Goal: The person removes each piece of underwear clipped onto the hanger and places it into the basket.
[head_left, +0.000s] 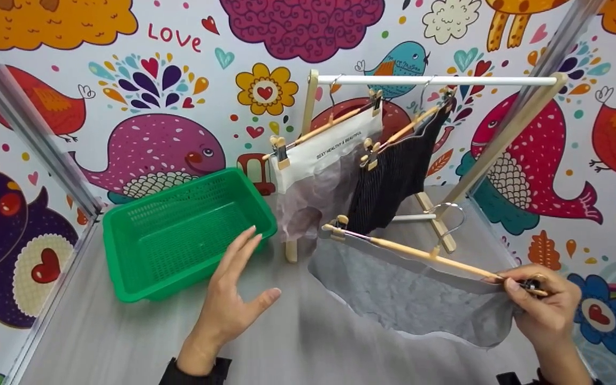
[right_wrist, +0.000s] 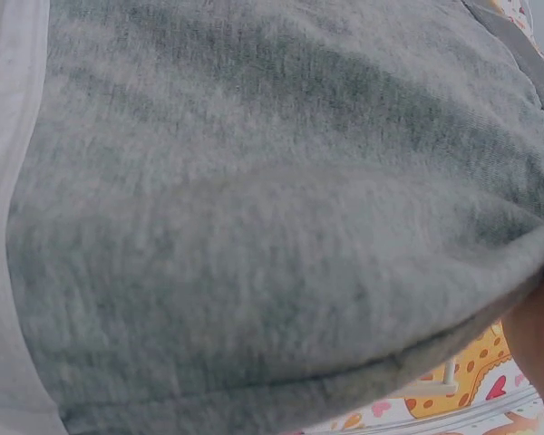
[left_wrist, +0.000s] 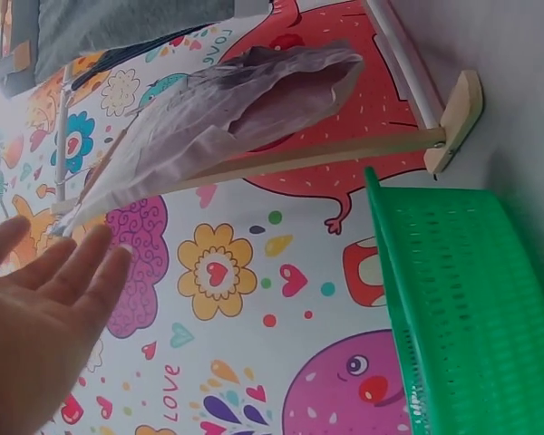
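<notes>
I count three garments: a grey garment [head_left: 415, 291], a white-and-mauve garment [head_left: 321, 166] and a black ribbed garment [head_left: 401, 176]. There are three hangers too, the held hanger [head_left: 404, 249] and two others on one white-barred rack [head_left: 383, 80], plus one green basket [head_left: 118, 262].

The grey garment is soft and mottled, with a smooth, darker waistband and a pale, wavy lower edge. It hangs in front of the rack, over the right part of the worktop [head_left: 265, 347]. The held hanger is thin wood; its long axis slants from the rack side on my left toward the front right corner of the worktop. Its wire hook [head_left: 463, 216] points up toward the back edge, and the cloth drops toward the front edge. A clip [head_left: 341, 222] grips the waistband at the left end; my fingers partly cover the one at the right end.

My right hand [head_left: 548, 302] pinches the hanger's right end, thumb in front. My left hand [head_left: 233, 299] is free of anything, fingers extended and thumb spread, near the basket's front right corner. The basket sits by the worktop's left edge.
</notes>
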The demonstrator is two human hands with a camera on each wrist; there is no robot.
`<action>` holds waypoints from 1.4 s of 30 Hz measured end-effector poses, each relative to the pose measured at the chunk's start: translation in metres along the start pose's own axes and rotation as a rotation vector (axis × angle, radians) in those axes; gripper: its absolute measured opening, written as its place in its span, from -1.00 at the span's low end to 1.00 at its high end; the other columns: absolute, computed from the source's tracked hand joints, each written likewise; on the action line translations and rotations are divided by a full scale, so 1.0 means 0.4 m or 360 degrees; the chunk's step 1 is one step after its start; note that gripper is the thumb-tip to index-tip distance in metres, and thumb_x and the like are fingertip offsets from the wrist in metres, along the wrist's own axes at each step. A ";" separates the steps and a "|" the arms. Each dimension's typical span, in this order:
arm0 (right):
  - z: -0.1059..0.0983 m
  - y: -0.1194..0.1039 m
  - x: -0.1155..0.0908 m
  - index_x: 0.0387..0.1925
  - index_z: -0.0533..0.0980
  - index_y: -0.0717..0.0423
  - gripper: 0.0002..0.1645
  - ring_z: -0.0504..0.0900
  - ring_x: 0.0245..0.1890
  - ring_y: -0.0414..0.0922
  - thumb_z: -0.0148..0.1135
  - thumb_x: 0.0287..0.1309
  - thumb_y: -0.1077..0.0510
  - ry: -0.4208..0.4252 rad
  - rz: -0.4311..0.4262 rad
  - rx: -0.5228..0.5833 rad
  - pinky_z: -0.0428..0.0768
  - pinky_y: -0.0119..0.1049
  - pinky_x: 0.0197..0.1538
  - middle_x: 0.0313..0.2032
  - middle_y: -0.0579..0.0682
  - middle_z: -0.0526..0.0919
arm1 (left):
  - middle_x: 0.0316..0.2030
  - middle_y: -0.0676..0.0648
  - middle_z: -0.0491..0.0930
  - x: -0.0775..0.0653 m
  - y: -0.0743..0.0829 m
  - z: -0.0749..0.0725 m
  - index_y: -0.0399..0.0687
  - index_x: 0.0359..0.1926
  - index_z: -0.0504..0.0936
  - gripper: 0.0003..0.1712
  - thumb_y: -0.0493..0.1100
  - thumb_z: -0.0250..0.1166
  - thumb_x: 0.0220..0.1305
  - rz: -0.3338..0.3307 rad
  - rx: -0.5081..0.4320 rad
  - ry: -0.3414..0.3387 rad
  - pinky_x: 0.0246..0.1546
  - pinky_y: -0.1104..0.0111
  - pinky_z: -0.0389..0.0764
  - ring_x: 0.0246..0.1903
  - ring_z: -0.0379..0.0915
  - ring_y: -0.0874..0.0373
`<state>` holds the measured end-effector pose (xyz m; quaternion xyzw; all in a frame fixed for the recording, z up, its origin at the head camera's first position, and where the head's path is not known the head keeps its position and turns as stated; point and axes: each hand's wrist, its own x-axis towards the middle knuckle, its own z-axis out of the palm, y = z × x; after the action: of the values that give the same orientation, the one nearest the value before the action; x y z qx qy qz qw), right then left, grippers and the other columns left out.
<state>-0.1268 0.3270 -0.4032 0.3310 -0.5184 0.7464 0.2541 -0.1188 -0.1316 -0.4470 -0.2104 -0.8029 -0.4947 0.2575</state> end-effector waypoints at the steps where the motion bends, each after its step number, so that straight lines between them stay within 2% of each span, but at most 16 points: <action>1: 0.003 0.003 0.000 -0.35 0.50 0.76 -0.74 0.82 -0.36 0.00 -0.15 0.15 0.78 -0.0007 -0.0006 0.0003 0.73 -0.30 -0.21 -0.34 0.28 0.77 | 0.55 -0.09 0.27 0.003 0.001 0.001 0.05 0.56 0.37 -0.03 -0.07 0.55 0.14 0.0001 0.0002 -0.0001 0.26 -0.35 0.35 0.50 0.20 -0.07; 8: 0.030 0.014 -0.005 -0.33 0.50 0.78 -0.76 0.83 -0.33 0.04 -0.14 0.15 0.79 -0.0105 -0.0014 0.0112 0.74 -0.26 -0.16 -0.33 0.34 0.76 | 0.55 -0.02 0.27 0.010 0.014 0.004 0.08 0.57 0.35 -0.04 -0.07 0.53 0.18 -0.0046 -0.0007 -0.0031 0.30 -0.33 0.34 0.50 0.22 -0.04; 12: 0.041 0.020 -0.010 -0.33 0.49 0.77 -0.77 0.83 -0.30 0.05 -0.12 0.16 0.79 -0.0160 -0.0003 0.0134 0.74 -0.25 -0.14 -0.32 0.34 0.76 | 0.44 -0.01 0.43 0.013 0.021 0.011 0.02 0.56 0.35 -0.07 -0.13 0.52 0.21 -0.0014 -0.0020 -0.0031 0.28 -0.23 0.42 0.41 0.35 0.02; 16: 0.049 0.021 -0.015 -0.31 0.51 0.75 -0.78 0.83 -0.29 0.02 -0.08 0.16 0.79 -0.0207 0.0038 0.0062 0.74 -0.25 -0.14 -0.30 0.31 0.77 | 0.30 0.02 0.56 0.023 0.036 0.026 -0.07 0.54 0.37 -0.12 -0.20 0.51 0.22 0.0020 -0.0026 -0.0038 0.28 -0.19 0.43 0.36 0.40 0.03; 23: 0.068 0.026 -0.025 -0.29 0.56 0.68 -0.69 0.83 -0.28 -0.01 -0.10 0.11 0.80 -0.0268 0.0115 -0.0006 0.74 -0.26 -0.13 -0.28 0.26 0.79 | 0.21 0.08 0.61 0.050 0.063 0.051 -0.02 0.50 0.44 -0.12 -0.11 0.59 0.19 0.0055 -0.0067 -0.0086 0.28 -0.04 0.50 0.30 0.46 0.08; 28: 0.082 0.029 -0.026 -0.29 0.58 0.66 -0.72 0.82 -0.29 -0.05 -0.04 0.11 0.79 -0.0288 0.0096 -0.0063 0.74 -0.30 -0.13 -0.28 0.23 0.79 | 0.07 0.08 0.68 0.063 0.075 0.061 -0.02 0.42 0.55 -0.23 -0.13 0.60 0.20 0.0089 -0.0119 -0.0123 0.10 0.15 0.63 0.12 0.57 0.13; 32: 0.090 0.032 -0.026 -0.29 0.57 0.68 -0.78 0.82 -0.29 -0.03 0.02 0.15 0.77 -0.0328 0.0086 -0.0008 0.75 -0.29 -0.13 -0.29 0.25 0.79 | -0.05 0.07 0.70 0.068 0.083 0.066 -0.03 0.33 0.62 -0.32 -0.17 0.60 0.18 0.0095 -0.0190 -0.0139 -0.05 0.24 0.66 -0.03 0.63 0.14; 38: 0.100 0.039 -0.027 -0.30 0.56 0.68 -0.84 0.83 -0.29 -0.01 0.08 0.16 0.75 -0.0363 0.0087 0.0012 0.75 -0.28 -0.14 -0.30 0.26 0.78 | -0.24 0.10 0.71 0.074 0.087 0.079 0.02 -0.03 0.69 -0.67 -0.21 0.58 0.21 0.0102 -0.0328 -0.0161 -0.26 0.30 0.68 -0.25 0.64 0.18; 42: 0.106 0.047 -0.032 -0.29 0.57 0.65 -0.82 0.83 -0.29 -0.03 0.09 0.16 0.75 -0.0404 0.0120 -0.0032 0.75 -0.31 -0.16 -0.30 0.24 0.79 | -0.35 0.05 0.70 0.072 0.085 0.084 -0.02 -0.15 0.67 -0.73 -0.26 0.58 0.19 0.0158 -0.0411 -0.0171 -0.36 0.31 0.69 -0.36 0.66 0.19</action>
<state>-0.1222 0.2806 -0.4138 0.4005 -0.5660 0.7022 0.1616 -0.1281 -0.0844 -0.4185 -0.3074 -0.7338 -0.5686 0.2090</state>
